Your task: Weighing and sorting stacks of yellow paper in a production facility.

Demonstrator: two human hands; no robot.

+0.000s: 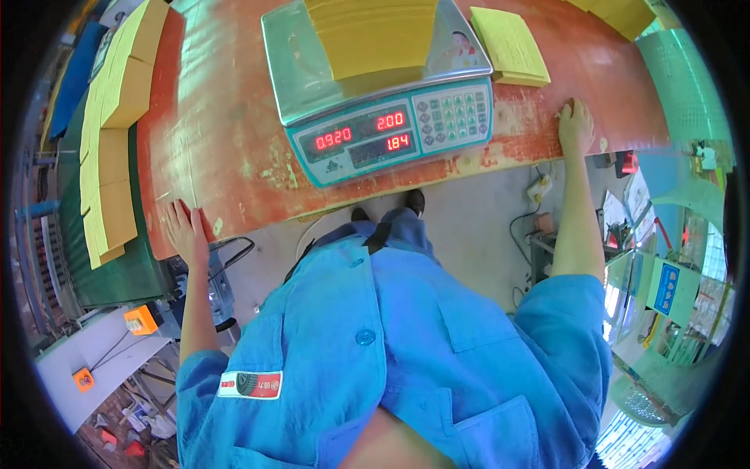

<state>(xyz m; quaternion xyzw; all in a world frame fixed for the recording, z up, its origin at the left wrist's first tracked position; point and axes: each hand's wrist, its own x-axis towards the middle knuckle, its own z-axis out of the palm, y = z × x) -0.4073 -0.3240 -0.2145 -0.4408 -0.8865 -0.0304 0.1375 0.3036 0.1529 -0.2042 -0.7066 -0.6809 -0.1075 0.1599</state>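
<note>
A teal-and-silver weighing scale [391,141] stands at the table's near edge, its red digits lit beside a keypad. A thick stack of yellow sheets [375,35] lies on the metal pan, running out of view at the top. My left hand [187,230] rests on the table's near left corner with its fingers spread, holding nothing. To the right of the scale, my right hand [576,127] leans on the near edge, fingers curled in. Whether anything is inside them is hidden. Another yellow bundle [512,48] lies between the scale and that hand.
The worn red table [219,117] spans the front. Yellow stacks [109,180] line a dark green surface on the left. More yellow stacks [625,16] sit at the far right, near a green mesh guard [687,86]. A cable with a pale plug [539,187] hangs below the table.
</note>
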